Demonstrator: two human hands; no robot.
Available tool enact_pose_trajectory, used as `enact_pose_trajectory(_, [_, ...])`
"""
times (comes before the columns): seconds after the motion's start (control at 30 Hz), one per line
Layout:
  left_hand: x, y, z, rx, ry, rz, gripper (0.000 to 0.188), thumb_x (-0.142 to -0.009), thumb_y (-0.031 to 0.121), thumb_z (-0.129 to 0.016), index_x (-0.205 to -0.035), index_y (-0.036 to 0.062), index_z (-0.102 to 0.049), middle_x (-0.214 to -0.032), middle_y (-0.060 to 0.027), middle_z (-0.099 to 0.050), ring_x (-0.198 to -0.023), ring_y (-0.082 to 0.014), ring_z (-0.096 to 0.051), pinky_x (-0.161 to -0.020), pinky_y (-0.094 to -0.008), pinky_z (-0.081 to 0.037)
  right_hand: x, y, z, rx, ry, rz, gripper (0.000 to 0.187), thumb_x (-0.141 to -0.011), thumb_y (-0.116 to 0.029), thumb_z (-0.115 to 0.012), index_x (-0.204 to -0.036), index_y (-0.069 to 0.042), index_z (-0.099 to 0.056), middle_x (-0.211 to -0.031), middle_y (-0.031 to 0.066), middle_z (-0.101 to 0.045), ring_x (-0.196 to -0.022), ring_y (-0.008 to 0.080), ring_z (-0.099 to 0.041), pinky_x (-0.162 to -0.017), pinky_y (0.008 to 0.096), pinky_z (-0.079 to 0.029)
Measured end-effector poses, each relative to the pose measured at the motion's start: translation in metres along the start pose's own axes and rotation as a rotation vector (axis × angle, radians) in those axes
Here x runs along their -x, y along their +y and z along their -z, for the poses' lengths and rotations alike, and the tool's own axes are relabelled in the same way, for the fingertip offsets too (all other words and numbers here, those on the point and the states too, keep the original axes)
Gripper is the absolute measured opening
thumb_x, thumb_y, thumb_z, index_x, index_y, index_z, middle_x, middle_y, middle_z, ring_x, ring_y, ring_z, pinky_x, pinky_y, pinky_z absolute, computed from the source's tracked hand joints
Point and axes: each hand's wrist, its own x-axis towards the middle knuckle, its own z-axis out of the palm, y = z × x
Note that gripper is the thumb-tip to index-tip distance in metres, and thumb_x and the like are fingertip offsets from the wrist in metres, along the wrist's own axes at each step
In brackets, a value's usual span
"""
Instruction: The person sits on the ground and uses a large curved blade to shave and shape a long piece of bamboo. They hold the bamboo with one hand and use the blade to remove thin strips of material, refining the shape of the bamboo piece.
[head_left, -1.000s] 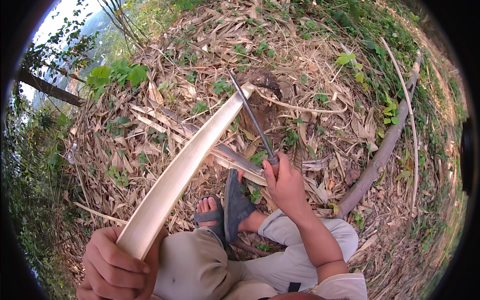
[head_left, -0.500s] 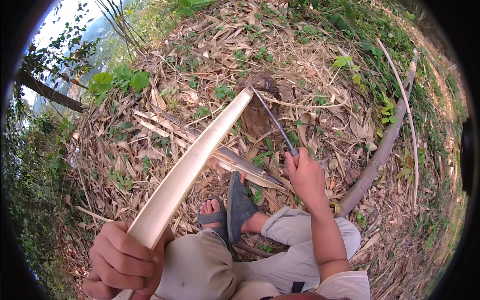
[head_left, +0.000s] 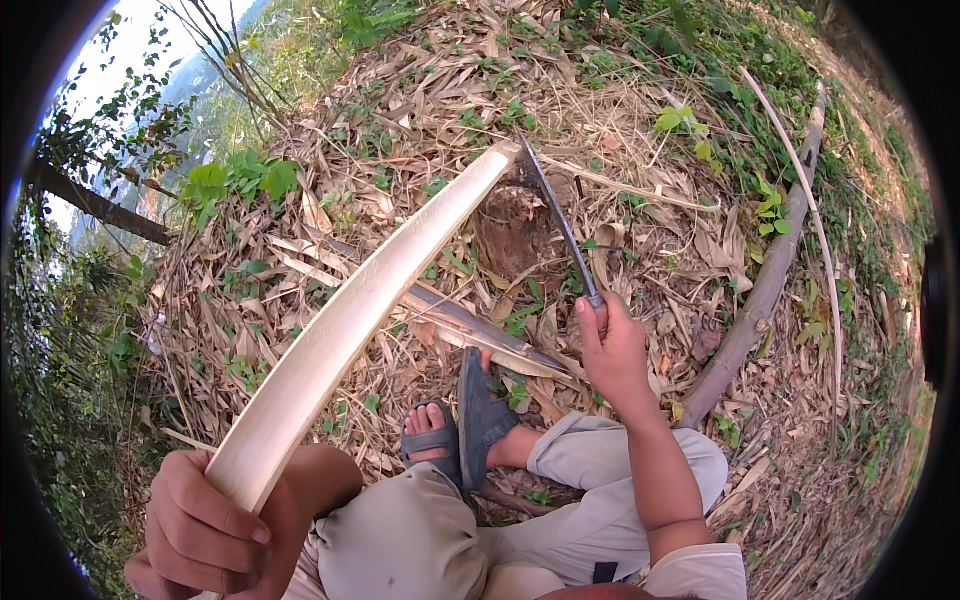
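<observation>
Left hand wrapped tight around the near end of the strip, down-left of the stump; strip slants up to the stump's top edge in view; right hand closed on the handle of the knife, below-right of the stump; blade tip beside strip's far end (contact: cannot tell); branch right of the stump.

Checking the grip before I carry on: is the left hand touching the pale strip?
Touching: the head view shows the left hand closed around the near end of the pale strip, with no gap between them.
</observation>
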Motion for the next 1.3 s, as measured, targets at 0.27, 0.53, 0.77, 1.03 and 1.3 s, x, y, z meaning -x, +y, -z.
enact_pose_trajectory(0.27, [-0.013, -0.011, 0.012, -0.002, -0.033, 0.138, 0.038, -0.091, 0.036, -0.053, -0.065, 0.0178, -0.032, -0.044, 0.0046, -0.036, -0.037, -0.0068, -0.033, -0.048, -0.0234, -0.034, 0.001, 0.010, -0.004, 0.009, -0.097, -0.038, 0.034, -0.099, -0.028, -0.061, -0.099, 0.005, -0.059, -0.064, 0.0138, -0.062, -0.054, 0.0282, -0.061, -0.054, 0.0394, -0.045])
enact_pose_trajectory(0.53, [-0.020, -0.011, 0.015, -0.079, 0.011, 0.199, 0.035, -0.089, 0.032, -0.054, -0.065, 0.0171, -0.034, -0.046, 0.0039, -0.037, -0.038, -0.0070, -0.034, -0.048, -0.0240, -0.034, 0.014, -0.002, -0.009, 0.044, -0.067, 0.112, 0.031, -0.097, -0.022, -0.064, -0.110, 0.005, -0.058, -0.071, 0.0150, -0.066, -0.061, 0.0302, -0.067, -0.055, 0.0408, -0.050])
enact_pose_trajectory(0.77, [-0.015, -0.015, 0.015, 0.045, -0.022, 0.128, 0.034, -0.088, 0.032, -0.055, -0.065, 0.0164, -0.035, -0.045, 0.0055, -0.037, -0.037, -0.0062, -0.033, -0.047, -0.0226, -0.034, -0.008, 0.023, -0.039, 0.270, -0.003, 0.150, 0.033, -0.097, -0.024, -0.063, -0.116, 0.003, -0.058, -0.076, 0.0163, -0.068, -0.065, 0.0336, -0.068, -0.058, 0.0430, -0.052])
enact_pose_trajectory(1.03, [0.004, -0.005, 0.016, -0.147, 0.143, 0.148, 0.037, -0.094, 0.033, -0.055, -0.067, 0.0156, -0.037, -0.048, 0.0062, -0.035, -0.040, -0.0068, -0.032, -0.049, -0.0238, -0.033, -0.001, 0.002, -0.030, -0.004, -0.070, 0.200, 0.037, -0.095, -0.025, -0.066, -0.118, 0.003, -0.059, -0.072, 0.0117, -0.067, -0.061, 0.0271, -0.068, -0.055, 0.0376, -0.052])
enact_pose_trajectory(1.3, [0.011, -0.002, 0.027, 0.061, 0.133, 0.188, 0.052, -0.094, 0.056, -0.058, -0.072, 0.0110, -0.045, -0.060, 0.0028, -0.040, -0.049, -0.0093, -0.037, -0.058, -0.0274, -0.033, 0.029, -0.037, -0.025, 0.032, -0.200, 0.725, 0.042, -0.089, -0.024, -0.074, -0.117, 0.003, -0.058, -0.091, 0.0135, -0.067, -0.061, 0.0234, -0.067, -0.059, 0.0365, -0.055])
